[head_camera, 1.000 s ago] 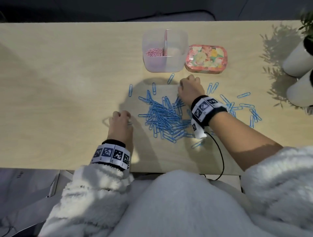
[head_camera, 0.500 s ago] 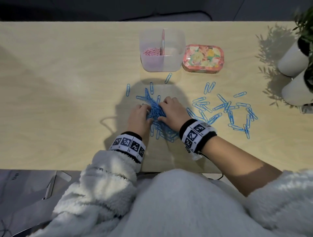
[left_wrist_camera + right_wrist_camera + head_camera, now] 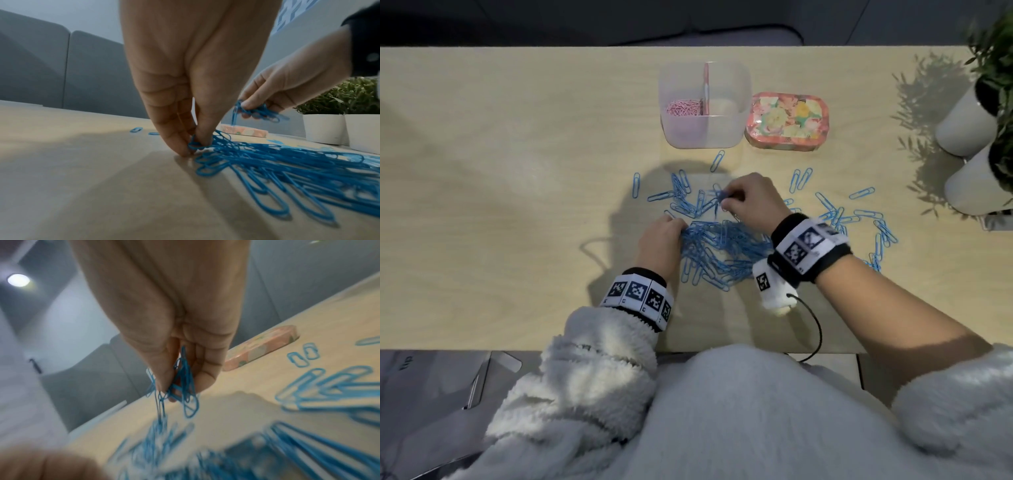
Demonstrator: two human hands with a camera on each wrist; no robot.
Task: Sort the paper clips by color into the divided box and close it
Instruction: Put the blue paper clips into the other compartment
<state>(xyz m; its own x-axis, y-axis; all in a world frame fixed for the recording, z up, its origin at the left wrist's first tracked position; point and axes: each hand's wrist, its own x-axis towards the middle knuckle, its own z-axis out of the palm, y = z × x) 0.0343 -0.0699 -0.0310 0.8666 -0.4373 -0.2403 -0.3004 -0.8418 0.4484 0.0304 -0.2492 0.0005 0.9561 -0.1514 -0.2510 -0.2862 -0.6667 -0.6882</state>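
Note:
A heap of blue paper clips [image 3: 722, 248] lies on the wooden table in front of me, with more blue clips scattered to the right [image 3: 859, 219]. My left hand [image 3: 662, 240] pinches blue clips at the heap's left edge [image 3: 197, 144], fingertips down on the table. My right hand [image 3: 750, 202] is raised above the heap and grips a small bunch of blue clips [image 3: 180, 386] [image 3: 257, 112]. The clear divided box [image 3: 705, 106] stands open at the back, with pink clips [image 3: 683, 108] in its left compartment. Its floral lid [image 3: 786, 120] lies beside it on the right.
Two white pots with green plants [image 3: 969, 123] stand at the table's right edge. Single blue clips [image 3: 717, 161] lie between the heap and the box. A black cable [image 3: 815, 329] hangs from my right wrist over the table's near edge.
My right hand has lifted off the heap with a bunch of blue clips and moved toward the box. My left hand stays at the heap's left edge.

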